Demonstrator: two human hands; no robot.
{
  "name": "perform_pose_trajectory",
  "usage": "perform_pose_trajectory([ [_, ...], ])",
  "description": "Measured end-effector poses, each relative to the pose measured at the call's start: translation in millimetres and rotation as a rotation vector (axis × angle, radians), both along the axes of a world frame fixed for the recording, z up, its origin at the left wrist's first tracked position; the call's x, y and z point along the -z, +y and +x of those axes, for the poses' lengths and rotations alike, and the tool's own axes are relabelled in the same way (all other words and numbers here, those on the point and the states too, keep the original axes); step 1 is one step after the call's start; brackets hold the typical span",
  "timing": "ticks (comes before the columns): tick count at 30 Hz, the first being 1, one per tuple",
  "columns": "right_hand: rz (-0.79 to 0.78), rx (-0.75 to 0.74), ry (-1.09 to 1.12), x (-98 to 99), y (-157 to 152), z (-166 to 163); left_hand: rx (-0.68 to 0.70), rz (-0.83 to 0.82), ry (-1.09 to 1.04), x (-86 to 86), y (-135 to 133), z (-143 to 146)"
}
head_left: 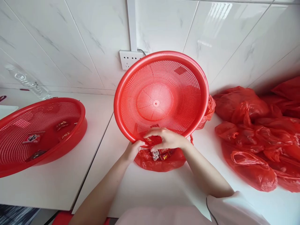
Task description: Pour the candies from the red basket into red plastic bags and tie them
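Observation:
A red plastic mesh basket [156,90] is tilted toward me, its open mouth facing me and its lower rim above a red plastic bag [161,165]. My left hand [133,151] grips that rim at the lower left, thumb over the edge. At the rim's bottom, my right hand [170,139] curls its fingers and thumb around a small red snack packet [149,140]. Just below it, a white-and-red packet [155,154] and a red-and-yellow packet [166,155] lie in the bag's mouth. My left fingers are hidden behind the basket.
On the left, a second red basket [81,125] holds several small packets. Behind it a clear plastic bottle [29,82] leans by the wall. Several filled red bags [250,140] are piled at the right. A power socket [127,59] is on the tiled wall behind the basket.

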State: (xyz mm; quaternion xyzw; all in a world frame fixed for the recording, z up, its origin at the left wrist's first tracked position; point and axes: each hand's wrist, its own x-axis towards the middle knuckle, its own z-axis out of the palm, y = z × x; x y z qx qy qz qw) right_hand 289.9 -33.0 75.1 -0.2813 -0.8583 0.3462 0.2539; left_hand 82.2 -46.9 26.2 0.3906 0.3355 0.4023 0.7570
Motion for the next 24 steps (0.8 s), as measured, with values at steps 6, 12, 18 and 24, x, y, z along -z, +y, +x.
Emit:
perform_pose_trajectory([
  [6, -0.151, 0.191, 0.197, 1.0, -2, -3, -0.091, 0.020, -0.043, -4.0, 9, -6],
  [12, -0.366, 0.336, 0.453, -1.6, -4, -2, -0.164, 0.052, -0.027, -3.4, 15, -12],
  [18, -0.184, 0.317, 0.263, -23.0, -12, 16, -0.164, 0.067, -0.022, -1.4, 16, -14],
  [24, -0.204, 0.087, -0.219, -37.3, -18, 32, -0.162, 0.056, -0.022, -0.5, 16, -13],
])
